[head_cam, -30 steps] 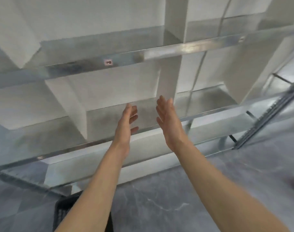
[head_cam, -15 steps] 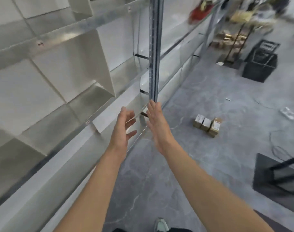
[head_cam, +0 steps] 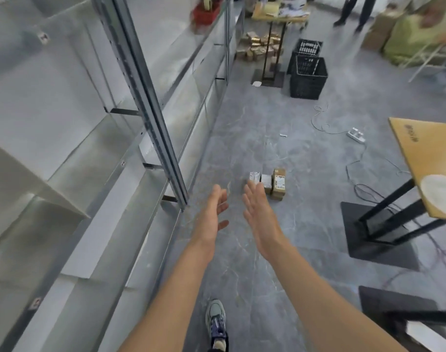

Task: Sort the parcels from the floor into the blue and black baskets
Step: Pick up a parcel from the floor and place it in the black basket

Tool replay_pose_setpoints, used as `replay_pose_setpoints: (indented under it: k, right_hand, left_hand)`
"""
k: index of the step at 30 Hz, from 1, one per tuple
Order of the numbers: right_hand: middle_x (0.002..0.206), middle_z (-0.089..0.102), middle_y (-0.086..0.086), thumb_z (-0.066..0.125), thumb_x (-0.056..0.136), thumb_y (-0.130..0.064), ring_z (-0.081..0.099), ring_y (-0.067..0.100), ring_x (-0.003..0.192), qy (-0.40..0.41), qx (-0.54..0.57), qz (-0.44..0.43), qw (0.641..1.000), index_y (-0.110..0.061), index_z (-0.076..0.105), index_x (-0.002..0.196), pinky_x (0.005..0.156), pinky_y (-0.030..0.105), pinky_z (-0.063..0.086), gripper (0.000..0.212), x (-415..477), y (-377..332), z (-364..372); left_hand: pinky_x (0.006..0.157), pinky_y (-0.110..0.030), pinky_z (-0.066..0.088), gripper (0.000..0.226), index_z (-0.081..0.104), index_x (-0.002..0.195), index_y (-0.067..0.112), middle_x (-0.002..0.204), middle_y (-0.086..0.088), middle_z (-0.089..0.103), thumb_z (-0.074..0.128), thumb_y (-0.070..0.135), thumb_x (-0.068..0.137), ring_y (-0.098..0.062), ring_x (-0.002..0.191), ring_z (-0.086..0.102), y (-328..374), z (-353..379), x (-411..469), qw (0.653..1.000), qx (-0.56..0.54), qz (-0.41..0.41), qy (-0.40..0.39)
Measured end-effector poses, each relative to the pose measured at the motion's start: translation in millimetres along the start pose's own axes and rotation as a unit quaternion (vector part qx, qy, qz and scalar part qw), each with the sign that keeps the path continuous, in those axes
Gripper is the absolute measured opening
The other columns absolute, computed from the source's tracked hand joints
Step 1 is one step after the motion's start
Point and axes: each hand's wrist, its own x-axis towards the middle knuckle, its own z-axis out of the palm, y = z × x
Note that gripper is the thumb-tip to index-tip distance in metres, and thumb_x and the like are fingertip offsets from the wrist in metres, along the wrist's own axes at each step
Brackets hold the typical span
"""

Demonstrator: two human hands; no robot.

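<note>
As left hand and right hand hold fingers straight, black basket contents unclear

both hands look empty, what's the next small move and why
Probably step forward toward the row of small brown cardboard parcels on the grey floor: the left hand and right hand are open, holding nothing, and the parcels lie ahead, untouched.
</note>
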Motion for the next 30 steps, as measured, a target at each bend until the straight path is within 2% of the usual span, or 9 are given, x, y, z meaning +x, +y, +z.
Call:
replay_pose_setpoints:
  k: [2,4,6,15,19,24,30]
  right_hand:
    - [0.171,0.027,-0.016,0.029,0.098,-0.073,0.028,0.002,0.155,0.022,0.005,0.0,1.0,-0.036,0.026,0.164,0.13,0.037,0.018,0.075,23,-6,-3]
    - [0.17,0.028,-0.015,0.036,0.086,-0.081,0.029,0.002,0.154,0.045,0.008,0.0,0.999,-0.036,0.028,0.164,0.13,0.038,0.019,0.09,45,-11,-8]
    - [0.17,0.028,-0.015,0.038,0.081,-0.082,0.029,0.002,0.154,0.064,0.009,0.004,0.998,-0.036,0.028,0.164,0.131,0.039,0.018,0.095,64,-17,-15]
    - [0.172,0.025,-0.011,0.031,0.089,-0.076,0.027,0.006,0.156,0.137,0.017,0.039,0.99,-0.032,0.024,0.166,0.13,0.04,0.019,0.089,159,-26,-89]
    - [0.172,0.025,-0.01,0.032,0.089,-0.077,0.025,0.008,0.157,0.148,0.023,0.063,0.987,-0.032,0.024,0.167,0.13,0.04,0.019,0.089,215,-25,-142]
    - [0.171,0.026,-0.013,0.032,0.092,-0.075,0.026,0.007,0.156,0.158,0.028,0.115,0.98,-0.035,0.025,0.166,0.13,0.04,0.019,0.084,286,-35,-215]
    - [0.173,0.023,-0.013,0.025,0.104,-0.071,0.023,0.008,0.158,0.163,0.014,0.156,0.974,-0.036,0.022,0.166,0.13,0.039,0.018,0.072,363,-43,-283]
  left_hand:
    - [0.11,-0.046,0.046,0.056,0.062,0.137,0.026,0.139,0.009,0.062,0.036,0.063,0.103,-0.007,0.125,0.058,5,3,30,1.0,0.011,-0.016,-0.016]
    - [0.11,-0.044,0.046,0.059,0.059,0.141,0.024,0.14,0.009,0.061,0.036,0.063,0.103,-0.008,0.126,0.057,7,8,58,0.999,0.027,-0.03,-0.033]
    - [0.107,-0.042,0.047,0.058,0.059,0.141,0.024,0.141,0.008,0.061,0.037,0.062,0.104,-0.008,0.126,0.058,9,15,85,0.997,0.039,-0.051,-0.042]
    - [0.112,-0.043,0.045,0.062,0.054,0.147,0.019,0.145,0.003,0.058,0.036,0.06,0.105,-0.012,0.13,0.055,7,74,201,0.987,0.092,-0.11,-0.074]
    - [0.109,-0.042,0.046,0.062,0.054,0.147,0.018,0.147,0.003,0.057,0.036,0.06,0.105,-0.013,0.131,0.055,2,123,261,0.983,0.105,-0.135,-0.069]
    - [0.114,-0.045,0.041,0.062,0.049,0.151,0.017,0.152,0.001,0.052,0.033,0.058,0.107,-0.015,0.136,0.051,-2,195,329,0.973,0.12,-0.183,-0.069]
    - [0.117,-0.047,0.038,0.065,0.046,0.154,0.019,0.154,0.002,0.05,0.033,0.061,0.106,-0.014,0.138,0.049,-14,263,403,0.963,0.131,-0.227,-0.069]
